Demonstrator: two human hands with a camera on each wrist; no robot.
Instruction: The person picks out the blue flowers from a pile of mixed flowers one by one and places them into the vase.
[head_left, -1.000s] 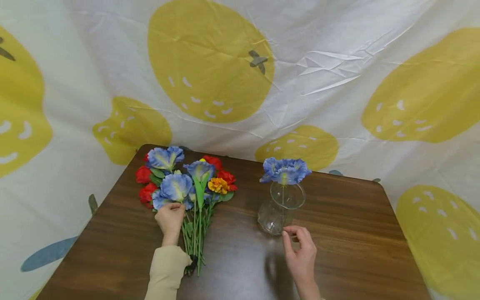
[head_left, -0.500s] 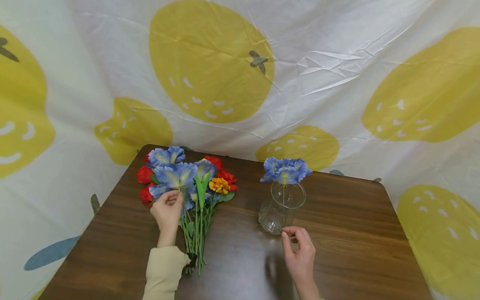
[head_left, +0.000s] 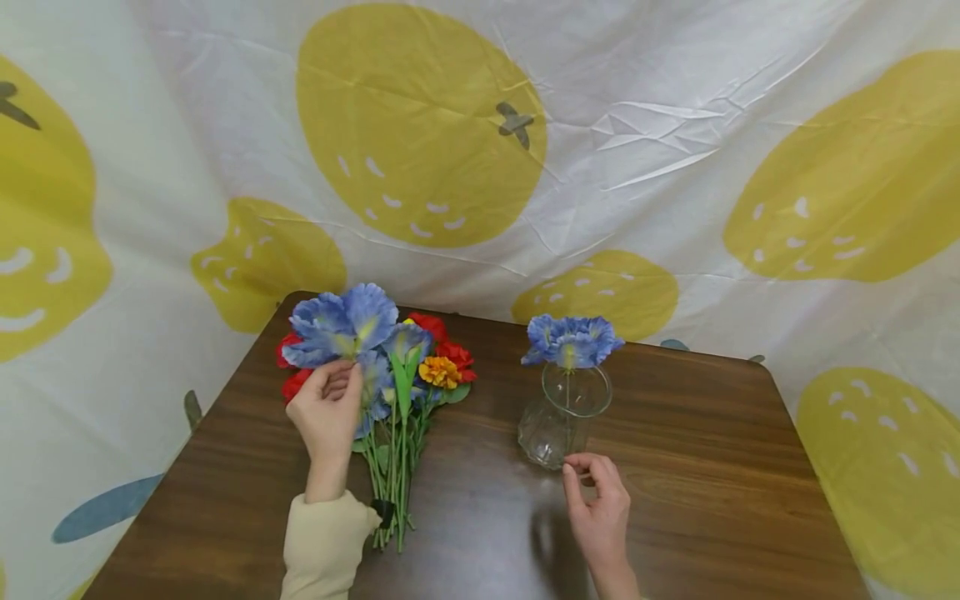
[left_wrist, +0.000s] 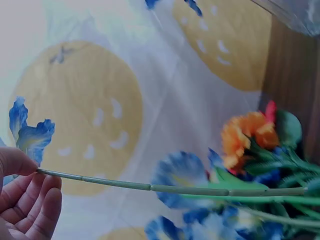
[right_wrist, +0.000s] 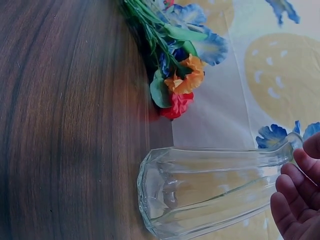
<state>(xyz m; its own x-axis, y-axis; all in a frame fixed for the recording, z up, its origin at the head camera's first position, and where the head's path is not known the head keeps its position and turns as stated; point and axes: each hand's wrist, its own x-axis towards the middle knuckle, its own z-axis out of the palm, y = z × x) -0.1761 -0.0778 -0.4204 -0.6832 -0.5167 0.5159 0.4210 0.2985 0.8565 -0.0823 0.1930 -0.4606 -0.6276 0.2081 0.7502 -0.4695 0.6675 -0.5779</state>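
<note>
— Blue fabric flower on its thin green plastic stem (head_left: 341,321): where is it from up top?

— Head view first. My left hand (head_left: 327,408) pinches its stem just under the bloom, thumb against curled fingers. The bloom stands above my knuckles, over the far end of the bunch of blue, red and orange artificial flowers (head_left: 405,375) lying on the dark wooden table (head_left: 712,467). The stem itself is hidden behind my hand here, so I cannot tell its line from this view.

— And the vase?

— The clear ribbed glass vase (head_left: 558,421) stands upright, well to the right of the bunch, with one blue flower already in it (head_left: 570,340). My right hand (head_left: 600,508) sits at its base, fingers loosely curled, fingertips about touching the glass; it grips nothing.

— Left wrist view?

— The stem (left_wrist: 170,189) runs long and straight out from between my thumb and fingers (left_wrist: 37,202), its far end lying among the bunch (left_wrist: 250,150). The picture is a little blurred.

— Right wrist view?

— The vase (right_wrist: 210,190) fills the frame right beside my fingers (right_wrist: 295,195), which are relaxed. The bunch (right_wrist: 180,75) lies beyond it. So my left hand has the flower, while my right hand is the nearer one to the vase.
</note>
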